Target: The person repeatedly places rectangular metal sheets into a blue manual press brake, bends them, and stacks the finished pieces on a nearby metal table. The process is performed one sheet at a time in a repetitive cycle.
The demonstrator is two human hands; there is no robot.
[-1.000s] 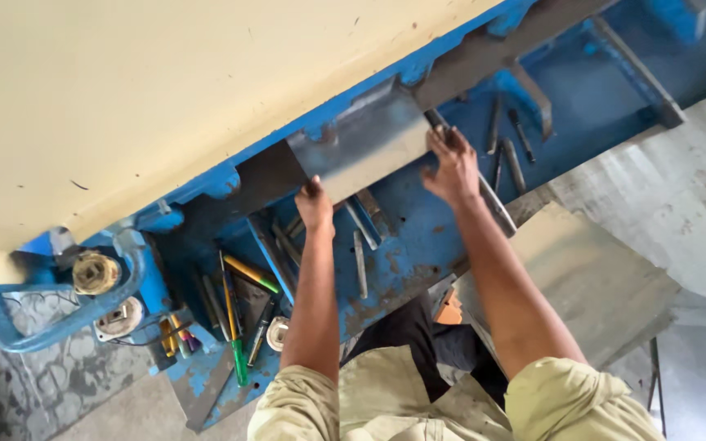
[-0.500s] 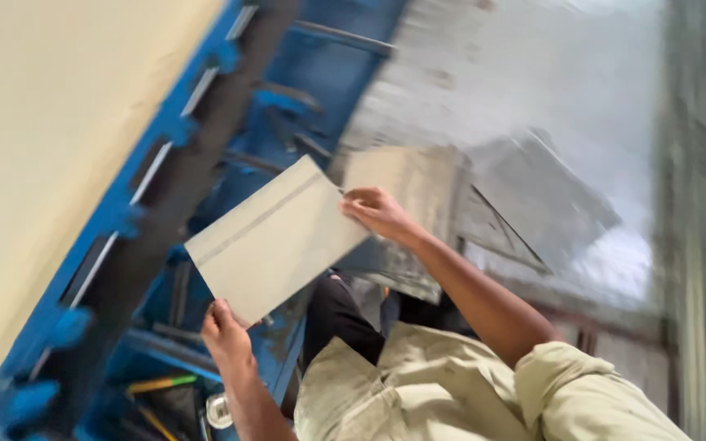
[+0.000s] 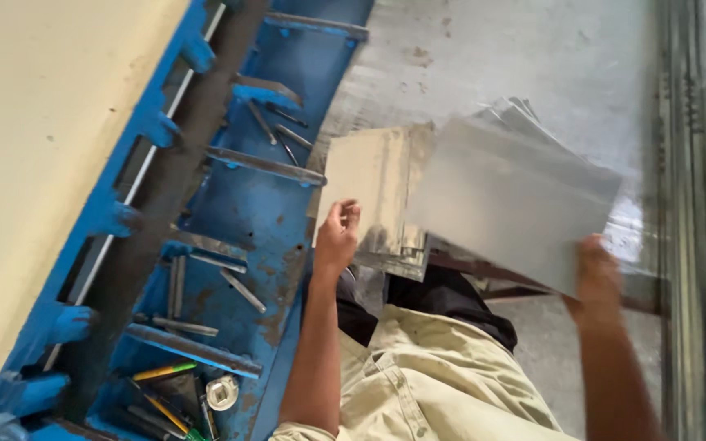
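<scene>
Sheet (image 3: 516,200) hangs over stack (image 3: 377,204), not yet down; right hand (image 3: 598,273) pinches its edge, left hand (image 3: 337,237) curls empty beside stack.

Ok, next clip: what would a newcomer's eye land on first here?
Probably the shiny metal sheet at centre right, gripped at its lower corner by the right hand and blurred. Beside it, the left hand touches a stack of similar sheets. At left runs the blue machine frame, with loose tools in its lower corner.
</scene>
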